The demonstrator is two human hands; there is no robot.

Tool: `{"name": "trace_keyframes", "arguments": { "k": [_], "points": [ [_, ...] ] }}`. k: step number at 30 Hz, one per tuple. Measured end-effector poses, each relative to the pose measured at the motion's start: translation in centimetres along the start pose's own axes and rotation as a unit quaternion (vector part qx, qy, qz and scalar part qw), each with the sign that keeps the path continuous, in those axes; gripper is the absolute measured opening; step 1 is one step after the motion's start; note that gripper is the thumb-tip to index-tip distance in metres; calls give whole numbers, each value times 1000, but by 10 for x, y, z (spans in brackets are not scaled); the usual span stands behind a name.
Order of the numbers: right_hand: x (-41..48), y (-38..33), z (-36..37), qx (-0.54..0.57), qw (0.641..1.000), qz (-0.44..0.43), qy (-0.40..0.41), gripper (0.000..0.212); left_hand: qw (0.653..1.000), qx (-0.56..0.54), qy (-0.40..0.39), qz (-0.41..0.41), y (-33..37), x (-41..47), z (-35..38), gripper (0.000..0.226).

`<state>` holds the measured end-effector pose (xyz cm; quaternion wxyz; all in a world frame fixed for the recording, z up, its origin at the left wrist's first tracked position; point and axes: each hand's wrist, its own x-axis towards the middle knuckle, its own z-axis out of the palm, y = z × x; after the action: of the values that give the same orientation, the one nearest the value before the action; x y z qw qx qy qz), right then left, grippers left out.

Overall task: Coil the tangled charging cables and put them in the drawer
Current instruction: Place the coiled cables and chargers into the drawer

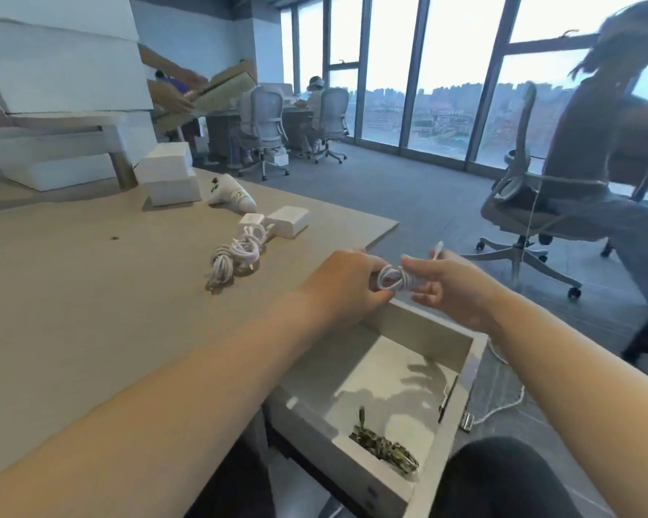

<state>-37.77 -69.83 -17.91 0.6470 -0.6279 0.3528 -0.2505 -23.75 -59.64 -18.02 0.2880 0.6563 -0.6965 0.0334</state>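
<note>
**Coil held over the open drawer**

Left hand (343, 282) and right hand (451, 287) both pinch the white coiled cable (393, 280), right above the drawer (427, 327). Inside, a dark mottled bundle (386, 446) sits in the near corner. More coils (236, 256) lie on the table (90, 293). The lettering on the white gadget (232, 196) is too blurred to read.

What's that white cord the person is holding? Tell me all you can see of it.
The white cable is a thin, smooth, plastic-looking cord wound into a small bundle. The left hand and right hand pinch it from either side, over the far end of the open drawer. One free end sticks up beside the right hand.
</note>
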Motion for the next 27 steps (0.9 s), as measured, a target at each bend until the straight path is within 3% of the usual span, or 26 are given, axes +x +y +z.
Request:
{"name": "trace_keyframes", "arguments": {
  "k": [2, 3, 6, 8, 11, 13, 16, 19, 21, 23, 25, 27],
  "points": [
    [-2, 15, -20, -184, 978, -46, 82, 97, 999, 1, -48, -8, 5, -1, 25, 19],
    [-2, 23, -26, -281, 953, -77, 85, 91, 997, -1, -70, -12, 6, -4, 34, 20],
    [-7, 39, -31, -471, 875, -116, -7, 38, 990, -33, -138, -17, -1, -12, 58, 22],
    [-9, 47, -27, -527, 844, -78, -66, 25, 978, -45, -200, -30, -11, -16, 70, 22],
    [-11, 58, -17, -627, 768, -32, -125, 28, 963, -43, -264, -34, -25, -21, 88, 10],
    [-6, 73, -9, -671, 726, 0, -149, 27, 954, -40, -295, -41, -31, -25, 101, 16],
    [8, 91, 3, -702, 687, 40, -186, 26, 949, -65, -303, -66, -34, -33, 120, 23],
    [19, 104, 15, -723, 647, 84, -226, 24, 936, -100, -305, -143, -42, -40, 130, 27],
    [24, 114, 21, -724, 634, 110, -249, 26, 914, -200, -269, -228, -45, -38, 128, 18],
    [24, 120, 26, -707, 642, 130, -268, 30, 891, -284, -178, -308, -48, -31, 129, 29],
    [25, 122, 26, -661, 672, 161, -294, 36, 855, -337, -127, -373, -48, -29, 132, 36],
    [24, 121, 26, -596, 715, 205, -303, 37, 856, -311, -125, -394, -52, -32, 139, 35]
  ]
}}
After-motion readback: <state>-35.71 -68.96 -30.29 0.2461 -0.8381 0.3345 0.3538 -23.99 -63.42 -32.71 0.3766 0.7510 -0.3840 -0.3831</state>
